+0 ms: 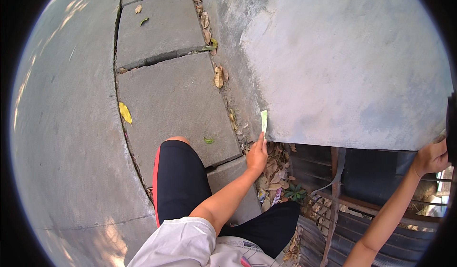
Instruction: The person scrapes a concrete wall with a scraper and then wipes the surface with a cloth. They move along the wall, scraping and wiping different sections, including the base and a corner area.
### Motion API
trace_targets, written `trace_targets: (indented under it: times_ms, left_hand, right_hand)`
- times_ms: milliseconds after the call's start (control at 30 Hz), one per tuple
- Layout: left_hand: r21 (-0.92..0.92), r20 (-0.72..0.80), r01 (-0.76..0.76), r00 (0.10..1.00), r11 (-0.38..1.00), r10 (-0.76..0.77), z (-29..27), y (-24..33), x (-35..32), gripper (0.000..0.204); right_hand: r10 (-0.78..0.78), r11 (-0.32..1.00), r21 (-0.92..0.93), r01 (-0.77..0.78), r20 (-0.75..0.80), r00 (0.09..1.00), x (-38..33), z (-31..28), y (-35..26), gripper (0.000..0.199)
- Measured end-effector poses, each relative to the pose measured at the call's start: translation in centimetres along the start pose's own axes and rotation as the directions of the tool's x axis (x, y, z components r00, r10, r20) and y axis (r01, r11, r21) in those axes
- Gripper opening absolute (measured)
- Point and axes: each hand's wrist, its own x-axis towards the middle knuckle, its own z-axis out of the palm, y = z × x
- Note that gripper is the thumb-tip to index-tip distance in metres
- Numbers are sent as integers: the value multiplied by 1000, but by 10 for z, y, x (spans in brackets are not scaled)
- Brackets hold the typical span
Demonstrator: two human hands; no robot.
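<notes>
Beside the big grey concrete slab (347, 62), my left hand (257, 155) pinches a small pale green paper strip (264, 120) against its lower corner. My right hand (431, 157) clamps the slab's right edge. I judge I'm placing the strip; next calls for steady pressure. Outdoors: grey paving stones (176, 105), dry brown leaves (276, 172)

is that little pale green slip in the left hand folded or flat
Cannot tell for certain: the small pale green paper slip shows as a narrow upright strip pinched in the left hand, against the grey concrete slab's corner.
</notes>
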Motion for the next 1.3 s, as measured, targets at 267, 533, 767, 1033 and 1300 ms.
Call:
trace_targets:
  times_ms: [267, 533, 767, 1033, 1300]
  left_hand:
    - [27, -27, -44, 999, 999, 44, -33, -1, 90, 38]
    - [-13, 37, -111, 993, 994, 112, -19, -18, 11, 36]
    - [69, -49, -97, 994, 993, 100, -52, 6, 119, 35]
    - [-28, -13, -95, 995, 995, 94, -35, 3, 87, 38]
    - [-39, 21, -40, 999, 998, 41, -11, -20, 45, 40]
  right_hand:
    - [-515, 782, 332, 528, -133, 847, 13, 6, 68, 16]
    - [204, 959, 204, -196, -16, 979, 3, 2, 8, 18]
    - [-455, 764, 477, 434, -78, 887, 14, 8, 69, 18]
    - [-472, 853, 213, 476, -75, 879, 31, -9, 118, 28]
    - [-478, 852, 228, 472, -32, 878, 41, -10, 138, 28]
